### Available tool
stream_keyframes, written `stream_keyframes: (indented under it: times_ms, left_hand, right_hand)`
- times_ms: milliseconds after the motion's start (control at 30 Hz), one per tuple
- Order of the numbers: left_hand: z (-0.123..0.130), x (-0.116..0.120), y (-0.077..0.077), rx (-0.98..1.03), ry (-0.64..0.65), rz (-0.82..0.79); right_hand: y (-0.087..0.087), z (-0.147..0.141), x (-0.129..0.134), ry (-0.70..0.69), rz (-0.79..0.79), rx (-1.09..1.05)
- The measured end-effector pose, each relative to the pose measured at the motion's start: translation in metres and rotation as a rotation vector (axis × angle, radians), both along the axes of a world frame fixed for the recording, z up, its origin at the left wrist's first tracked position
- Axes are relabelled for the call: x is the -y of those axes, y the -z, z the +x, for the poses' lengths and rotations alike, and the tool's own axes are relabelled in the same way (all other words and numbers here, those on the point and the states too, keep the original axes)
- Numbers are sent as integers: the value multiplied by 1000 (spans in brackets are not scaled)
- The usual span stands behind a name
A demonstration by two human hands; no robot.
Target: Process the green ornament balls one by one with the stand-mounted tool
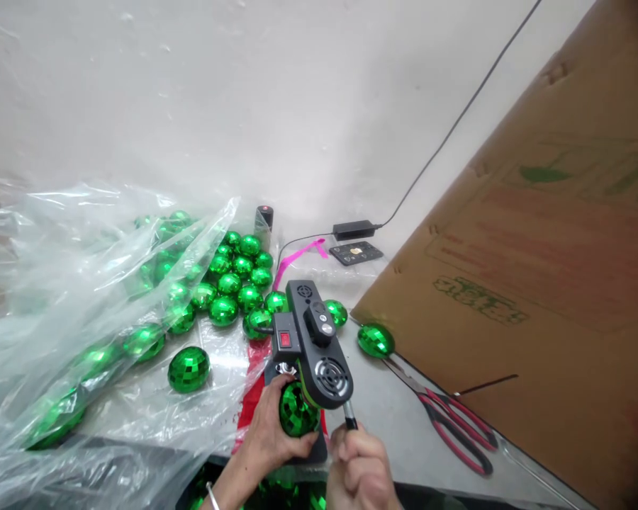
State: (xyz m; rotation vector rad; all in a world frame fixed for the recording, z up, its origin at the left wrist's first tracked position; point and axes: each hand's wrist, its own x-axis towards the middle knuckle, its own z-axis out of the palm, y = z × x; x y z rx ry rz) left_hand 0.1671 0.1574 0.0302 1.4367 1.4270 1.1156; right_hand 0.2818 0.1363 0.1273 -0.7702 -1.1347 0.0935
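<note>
My left hand (pixel 270 432) is wrapped round a shiny green mirrored ball (pixel 298 409), which it holds against the lower end of a black machine (pixel 319 347) with a red switch. To the right, my right hand (pixel 362 460) is closed round the black end of a short metal handle (pixel 349 416) at the machine's front. One loose green ball (pixel 188 369) lies left of my left hand. Another green ball (pixel 376 341) rests right of the machine, by the tips of red-and-black scissors (pixel 454 421).
Several green balls (pixel 228 283) are heaped at the back left, partly under clear plastic sheeting (pixel 47 283). A large cardboard box (pixel 536 248) leans at the right. Near the wall are a black power adapter (pixel 354 229), a dark phone-shaped object (pixel 356 253) and a pink ribbon (pixel 298 256).
</note>
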Motion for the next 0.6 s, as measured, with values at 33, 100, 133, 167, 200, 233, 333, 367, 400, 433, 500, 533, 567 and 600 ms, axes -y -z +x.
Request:
stream_keyframes:
  times_ms: [33,100,133,167,200,233,333,367,400,433,500,533,567,600]
  left_hand:
    - [0,1,0,0,-5,-6]
    - [1,1,-1,1,-9,-12]
    - [1,1,-2,1,-7,-12]
    - [1,0,-3,-1,-7,-10]
    - [1,-1,-4,-4,-7,-7]
    - [2,-2,-5,-5,-6,-6]
    - [-1,-2,-2,3,4,-7]
    - [-4,2,1,10,3,0]
    - [-8,10,7,13,-5,17]
    - [-13,21,14,8,-22,49]
    - [-25,53,33,-42,-70,151]
    - [-31,72,43,-90,-87,212]
    - [-36,92,52,-158,-100,272]
    - [-39,110,61,-240,-112,327]
  right_hand:
    - [2,1,-1,3,14,28]
    - [0,6,0,-1,38,71]
    - [-5,9,1,-10,34,86]
    - [-12,13,1,-27,10,94]
    - [-21,17,2,-50,-27,87]
    - [-32,20,2,-86,-66,76]
    - [-64,24,0,-164,-121,-2]
    - [-71,24,-1,-168,-115,-22]
    - [-75,24,-1,-167,-115,-35]
    - [-77,23,-1,-163,-124,-40]
    - [-74,22,0,-143,-147,-60]
    - [-69,21,1,-131,-161,-74]
    - [-64,22,2,-121,-177,-82]
    - [-59,23,3,-105,-182,-93]
